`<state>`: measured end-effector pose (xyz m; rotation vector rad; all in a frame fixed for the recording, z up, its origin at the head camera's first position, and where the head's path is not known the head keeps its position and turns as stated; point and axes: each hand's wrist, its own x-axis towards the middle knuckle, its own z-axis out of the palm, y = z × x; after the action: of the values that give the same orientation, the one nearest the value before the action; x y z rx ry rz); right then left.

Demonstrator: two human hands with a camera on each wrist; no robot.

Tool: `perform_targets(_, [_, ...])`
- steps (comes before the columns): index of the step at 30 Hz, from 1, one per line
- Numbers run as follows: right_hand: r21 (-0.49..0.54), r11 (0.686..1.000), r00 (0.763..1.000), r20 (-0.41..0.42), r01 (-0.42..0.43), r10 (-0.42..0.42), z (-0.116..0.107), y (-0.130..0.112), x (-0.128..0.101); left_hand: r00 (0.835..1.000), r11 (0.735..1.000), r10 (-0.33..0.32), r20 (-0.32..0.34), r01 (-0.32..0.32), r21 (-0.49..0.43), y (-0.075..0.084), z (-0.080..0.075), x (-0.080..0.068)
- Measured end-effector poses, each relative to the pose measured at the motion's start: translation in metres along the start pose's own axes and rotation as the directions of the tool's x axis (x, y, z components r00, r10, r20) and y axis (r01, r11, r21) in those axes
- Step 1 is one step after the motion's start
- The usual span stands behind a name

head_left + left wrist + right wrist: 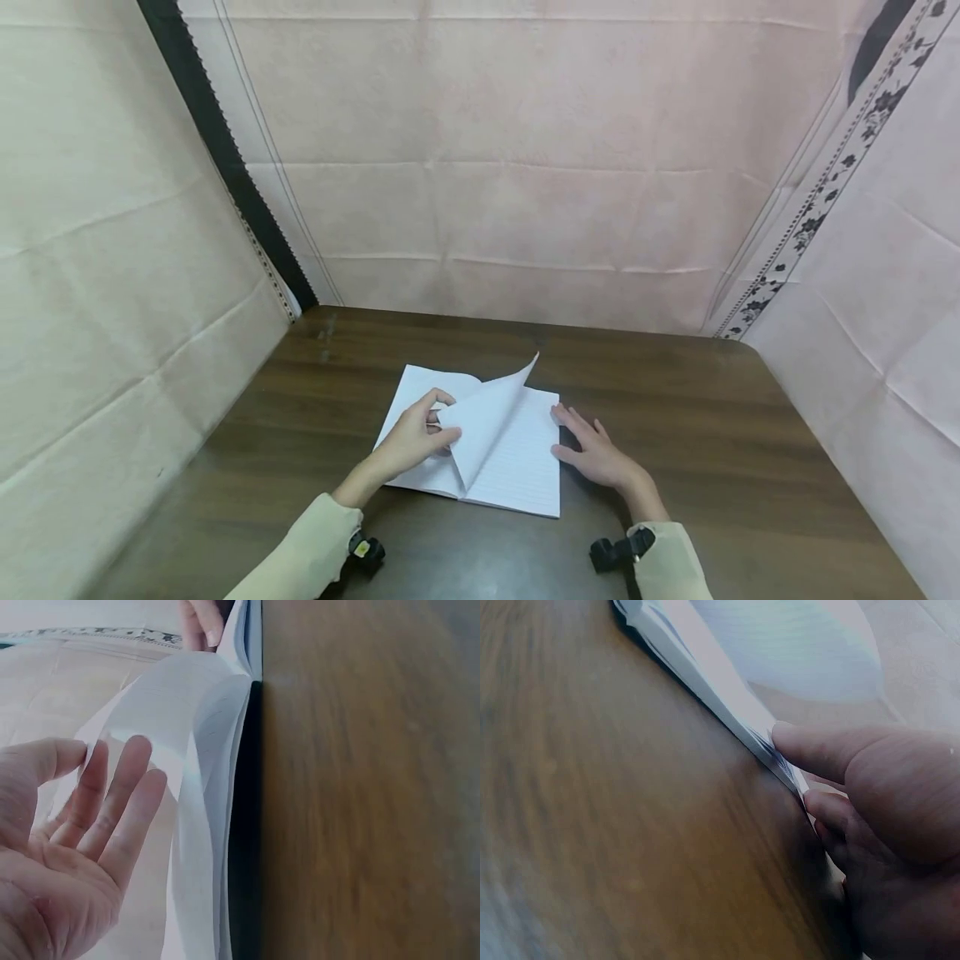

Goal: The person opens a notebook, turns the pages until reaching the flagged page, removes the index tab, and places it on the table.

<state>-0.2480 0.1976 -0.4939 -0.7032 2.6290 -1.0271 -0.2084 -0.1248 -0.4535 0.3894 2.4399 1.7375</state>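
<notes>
An open notebook [480, 442] lies flat on the dark wooden table [750, 467], a little nearer the person than the table's middle, its lined pages facing up. The left hand [414, 435] is over the notebook's left half, fingers curled onto a single page [487, 417] that stands lifted and bowed across the spine — its free corner pokes up toward the back wall. From the left wrist view the same page [187, 750] arcs up off the stack of sheets, with the left hand's [67, 847] fingers [124, 795] spread beside it and the thumb near the page's edge; whether the thumb really pinches the paper there is hard to tell, though the head view shows the fingers bent onto the sheet.

The right hand [596, 454] sits at the notebook's right edge, fingers straight and relaxed, their tips touching the edge of the pages. The right wrist view confirms it — the right hand [877, 817] lies low on the table with one finger [817, 746] pressed against the side of the notebook [712, 682], nothing clasped in it.

Both sleeves are pale, and a small black strap unit shows at each wrist. Pinkish cloth [525, 167] hangs behind the table and to both sides of it.
</notes>
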Motion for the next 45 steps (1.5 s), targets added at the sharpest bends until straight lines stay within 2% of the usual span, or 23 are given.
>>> perform_targets(4, [-0.002,1.0,1.0,-0.005,0.021,-0.021,0.001,0.002,0.0,0.994,0.989,-0.091,-0.058,0.083,-0.125,0.004,-0.01,-0.008])
perform_targets(8, [-0.003,1.0,1.0,0.0,0.026,-0.026,0.002,0.003,0.0,0.974,0.973,-0.178,-0.143,0.152,-0.175,-0.001,-0.019,-0.016])
perform_targets(12, [-0.013,0.999,0.999,-0.008,0.042,-0.042,0.001,0.004,0.001,0.956,0.968,-0.226,-0.187,0.2,-0.149,-0.013,-0.027,-0.023])
perform_targets(21, [-0.009,0.999,0.999,-0.004,0.045,-0.045,0.0,0.002,0.0,0.935,0.957,-0.286,-0.208,0.27,-0.105,-0.024,-0.043,-0.039])
perform_targets(26, [-0.014,0.999,0.999,-0.001,0.046,-0.046,0.001,0.002,0.0,0.907,0.934,-0.35,-0.234,0.358,-0.012,-0.029,-0.048,-0.046])
perform_targets(29, [-0.012,0.999,0.999,-0.005,0.048,-0.048,0.002,0.002,0.0,0.898,0.92,-0.365,-0.248,0.389,0.054,-0.032,-0.051,-0.05])
perform_targets(37, [-0.015,0.998,0.998,-0.001,0.055,-0.055,0.004,0.002,-0.002,0.899,0.89,-0.359,-0.25,0.41,0.199,-0.037,-0.058,-0.059])
perform_targets(42, [-0.02,0.998,0.999,-0.003,0.052,-0.052,0.003,0.001,-0.001,0.906,0.839,-0.327,-0.267,0.409,0.359,-0.039,-0.06,-0.058])
perform_targets(45, [-0.016,0.999,0.999,-0.002,0.052,-0.052,0.002,0.0,-0.001,0.92,0.814,-0.289,-0.264,0.381,0.439,-0.039,-0.061,-0.057])
